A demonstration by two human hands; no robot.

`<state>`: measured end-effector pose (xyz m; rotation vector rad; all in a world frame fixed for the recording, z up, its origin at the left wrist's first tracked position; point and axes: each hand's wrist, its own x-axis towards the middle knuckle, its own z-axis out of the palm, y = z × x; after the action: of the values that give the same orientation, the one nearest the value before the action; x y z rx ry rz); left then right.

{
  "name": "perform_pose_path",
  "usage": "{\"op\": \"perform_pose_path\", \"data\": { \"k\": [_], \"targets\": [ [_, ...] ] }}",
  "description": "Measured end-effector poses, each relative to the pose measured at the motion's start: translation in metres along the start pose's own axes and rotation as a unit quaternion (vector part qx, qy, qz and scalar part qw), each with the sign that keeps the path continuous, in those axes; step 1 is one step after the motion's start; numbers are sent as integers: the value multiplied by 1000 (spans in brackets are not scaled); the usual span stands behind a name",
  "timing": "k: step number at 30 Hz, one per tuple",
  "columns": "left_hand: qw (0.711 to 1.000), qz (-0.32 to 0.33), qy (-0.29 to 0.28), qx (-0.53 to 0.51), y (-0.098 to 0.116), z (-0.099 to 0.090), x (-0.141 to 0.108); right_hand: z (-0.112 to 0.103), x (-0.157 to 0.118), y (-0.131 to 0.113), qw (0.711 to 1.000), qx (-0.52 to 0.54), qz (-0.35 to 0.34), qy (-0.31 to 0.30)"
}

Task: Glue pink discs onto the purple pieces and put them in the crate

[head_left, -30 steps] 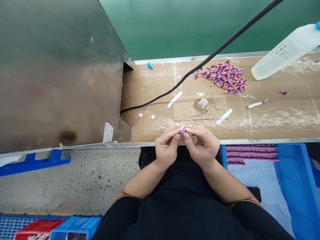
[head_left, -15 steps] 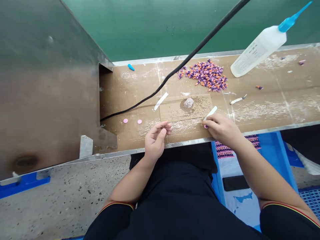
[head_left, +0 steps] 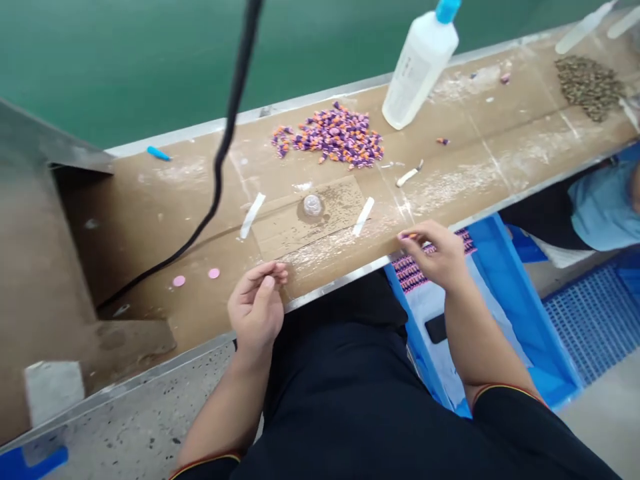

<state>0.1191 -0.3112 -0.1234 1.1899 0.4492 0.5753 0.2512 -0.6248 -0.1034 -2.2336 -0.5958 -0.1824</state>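
Note:
My right hand [head_left: 435, 257] sits over the front edge of the cardboard-covered bench, pinching a small purple and orange piece [head_left: 407, 235] between thumb and fingertips. My left hand [head_left: 257, 303] hangs loosely curled near the bench edge, with nothing visible in it. The closest things to it are two pink discs [head_left: 214, 273] lying to its left. Farther back lies a heap of purple and orange pieces [head_left: 335, 137]. A clear plastic cup [head_left: 313, 205] stands on a cardboard patch [head_left: 320, 220] between two white strips [head_left: 363, 216].
A white glue bottle [head_left: 420, 63] with a blue cap stands at the back. A black cable [head_left: 220, 160] hangs across the view. A blue tray [head_left: 430, 260] holding rows of pieces sits below the bench. A person's light blue sleeve [head_left: 605, 207] shows at right.
My view has swung to the right and tilted. My hands have moved apart since the earliest frame. My right hand has lifted from the bench surface with the small piece at its fingertips.

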Motion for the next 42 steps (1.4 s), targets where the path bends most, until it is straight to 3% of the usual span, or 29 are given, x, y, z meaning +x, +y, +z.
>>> {"op": "perform_pose_path", "data": {
  "k": [2, 4, 5, 9, 11, 18, 30, 38, 42],
  "targets": [
    [1000, 0, 5, 12, 2, 1, 1, -27, -29, 26, 991, -34, 89, 96],
    [999, 1, 8, 31, 3, 3, 3, -48, -62, 57, 970, -67, 189, 140],
    [999, 3, 9, 40, 4, 5, 4, -54, -79, 72, 960, -78, 240, 124],
    [999, 15, 16, 47, 5, 11, 6, -57, -124, 123, 897, -150, 404, -94],
    [998, 18, 22, 47, 6, 13, 6, -51, -132, 140, 876, -168, 428, -142],
    [995, 30, 38, 82, 7, 17, 6, -40, -135, 172, 857, -210, 420, -214],
    [993, 52, 28, 100, 4, 16, 7, -37, -139, 181, 847, -208, 436, -220],
    [996, 34, 16, 76, 6, 13, 6, -41, -128, 161, 823, -193, 490, -214],
    [997, 31, 5, 70, 8, 13, 4, -56, -110, 134, 829, -168, 484, -225]
  ]
}}
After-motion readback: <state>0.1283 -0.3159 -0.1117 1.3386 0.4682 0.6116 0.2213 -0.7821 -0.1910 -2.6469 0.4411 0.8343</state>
